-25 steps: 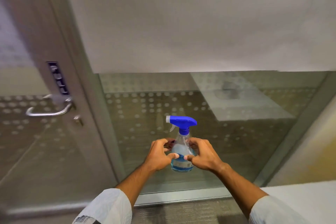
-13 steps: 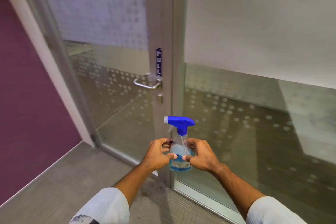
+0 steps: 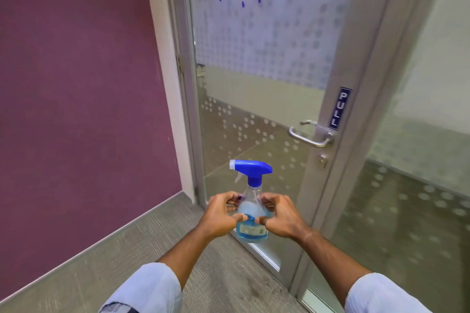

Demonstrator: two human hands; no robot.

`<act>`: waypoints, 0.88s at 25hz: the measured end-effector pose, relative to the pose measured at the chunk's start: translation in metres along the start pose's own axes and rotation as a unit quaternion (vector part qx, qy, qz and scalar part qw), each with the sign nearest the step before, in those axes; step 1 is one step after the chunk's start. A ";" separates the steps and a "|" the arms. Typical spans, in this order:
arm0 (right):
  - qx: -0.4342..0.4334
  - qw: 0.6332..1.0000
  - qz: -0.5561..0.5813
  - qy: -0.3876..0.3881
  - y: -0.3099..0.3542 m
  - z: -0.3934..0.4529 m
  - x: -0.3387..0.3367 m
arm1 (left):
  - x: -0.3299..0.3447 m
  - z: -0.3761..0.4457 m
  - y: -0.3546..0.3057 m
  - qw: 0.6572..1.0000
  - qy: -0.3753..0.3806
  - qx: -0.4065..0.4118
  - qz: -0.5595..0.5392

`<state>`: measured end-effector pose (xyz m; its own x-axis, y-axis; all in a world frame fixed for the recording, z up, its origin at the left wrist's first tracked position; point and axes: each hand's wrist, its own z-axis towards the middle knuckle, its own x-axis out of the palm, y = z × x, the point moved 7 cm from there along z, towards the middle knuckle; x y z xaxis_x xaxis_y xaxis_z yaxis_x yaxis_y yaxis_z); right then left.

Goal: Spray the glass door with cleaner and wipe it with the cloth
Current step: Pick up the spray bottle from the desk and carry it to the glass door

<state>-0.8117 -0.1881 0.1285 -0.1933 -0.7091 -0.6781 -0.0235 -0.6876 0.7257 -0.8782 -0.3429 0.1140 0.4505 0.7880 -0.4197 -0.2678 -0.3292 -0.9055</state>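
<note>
A clear spray bottle (image 3: 251, 223) with blue liquid and a blue trigger head stands upright in front of me, its nozzle pointing left. My left hand (image 3: 220, 213) grips its left side and my right hand (image 3: 281, 216) grips its right side. Behind it is the glass door (image 3: 256, 79), frosted with a dot pattern in its upper half and bearing several small blue marks near the top. No cloth is in view.
The door has a metal lever handle (image 3: 309, 136) and a blue PULL sign (image 3: 339, 109) on its right stile. A purple wall (image 3: 76, 96) runs along the left. A fixed glass panel (image 3: 419, 160) stands on the right. Grey carpet (image 3: 127, 262) covers the floor.
My view has swung left from the fixed glass panel to the door, which now fills the centre. Both hands keep the same hold on the spray bottle.
</note>
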 end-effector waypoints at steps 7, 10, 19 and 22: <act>0.000 1.000 0.002 -0.028 0.057 0.103 0.059 | -0.110 0.065 0.036 1.000 0.001 0.016 0.009; -0.003 0.999 -0.004 -0.033 0.071 0.142 0.070 | -0.142 0.094 0.040 0.999 -0.005 0.031 0.008; -0.025 0.997 -0.053 -0.050 0.069 0.263 0.073 | -0.187 0.206 0.060 0.998 0.001 0.063 0.012; -0.033 0.996 -0.056 -0.058 0.062 0.308 0.067 | -0.195 0.252 0.066 0.998 -0.003 0.061 0.010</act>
<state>-1.1282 -0.2299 0.1643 -0.3061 -0.6066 -0.7337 0.0122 -0.7732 0.6341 -1.1982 -0.3875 0.1523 0.4397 0.7851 -0.4363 -0.3778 -0.2790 -0.8828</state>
